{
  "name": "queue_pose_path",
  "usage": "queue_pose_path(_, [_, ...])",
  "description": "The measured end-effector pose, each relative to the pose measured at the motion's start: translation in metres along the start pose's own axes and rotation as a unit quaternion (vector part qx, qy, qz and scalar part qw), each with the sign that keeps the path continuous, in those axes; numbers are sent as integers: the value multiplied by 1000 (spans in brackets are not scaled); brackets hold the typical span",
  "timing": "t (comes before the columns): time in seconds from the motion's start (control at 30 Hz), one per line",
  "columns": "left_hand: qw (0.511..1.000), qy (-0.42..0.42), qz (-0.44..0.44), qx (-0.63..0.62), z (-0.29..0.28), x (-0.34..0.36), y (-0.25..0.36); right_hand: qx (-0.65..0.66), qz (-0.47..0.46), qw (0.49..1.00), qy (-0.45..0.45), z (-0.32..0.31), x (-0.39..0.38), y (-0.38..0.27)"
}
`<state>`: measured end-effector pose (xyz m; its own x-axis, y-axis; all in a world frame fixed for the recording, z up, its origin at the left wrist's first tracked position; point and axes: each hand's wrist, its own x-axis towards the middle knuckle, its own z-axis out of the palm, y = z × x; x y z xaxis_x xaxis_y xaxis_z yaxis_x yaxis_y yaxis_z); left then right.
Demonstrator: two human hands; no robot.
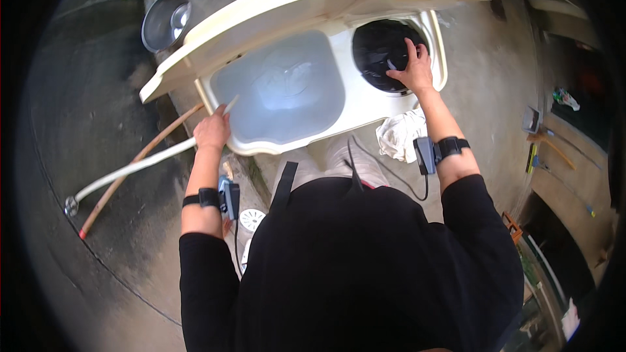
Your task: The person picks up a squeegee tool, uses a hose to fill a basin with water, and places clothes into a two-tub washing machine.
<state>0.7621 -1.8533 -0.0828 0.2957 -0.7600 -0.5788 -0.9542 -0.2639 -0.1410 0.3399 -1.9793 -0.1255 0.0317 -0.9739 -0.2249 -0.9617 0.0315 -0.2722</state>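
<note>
In front of me stands a cream twin-tub washing machine (349, 111) with its lid raised along the far side. Cloudy bluish water fills its wide left tub (280, 85). My left hand (213, 132) is closed round a white hose (137, 166) at the machine's left edge, and the hose's tip pokes out over the water. Above the round spin tub (378, 52) on the right is my right hand (415, 70), its fingers spread. The inside of that tub is dark and glossy; what lies in it I cannot make out.
A crumpled white cloth (399, 135) hangs near the machine's right front. A reddish-tipped wooden pole (117, 189) lies under the hose. Behind the machine at left stands a metal basin (158, 26). A white slotted disc (252, 220) is by my left side, and several long-handled tools (554, 150) lie far right.
</note>
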Motion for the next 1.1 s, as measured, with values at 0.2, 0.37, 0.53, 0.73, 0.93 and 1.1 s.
queue_pose_path(0.2, [1000,4,7,-17,-5,3,5,-104,78,991,-34,21,9,-10])
queue_pose_path(0.37, [999,7,19,-36,-7,4,7,186,110,975,56,-3,3,10])
queue_pose_path(0.53, [999,-21,10,-31,-4,3,1,508,140,847,68,-97,-24,-19])
queue_pose_path(0.73, [998,3,42,-41,0,7,-3,755,24,637,151,-220,-61,-39])
queue_pose_path(0.93, [996,18,61,-56,-3,7,-2,502,83,855,102,-224,-54,-20])
queue_pose_path(1.1, [997,-8,53,-61,-6,5,-4,786,-60,604,114,-225,-77,-56])
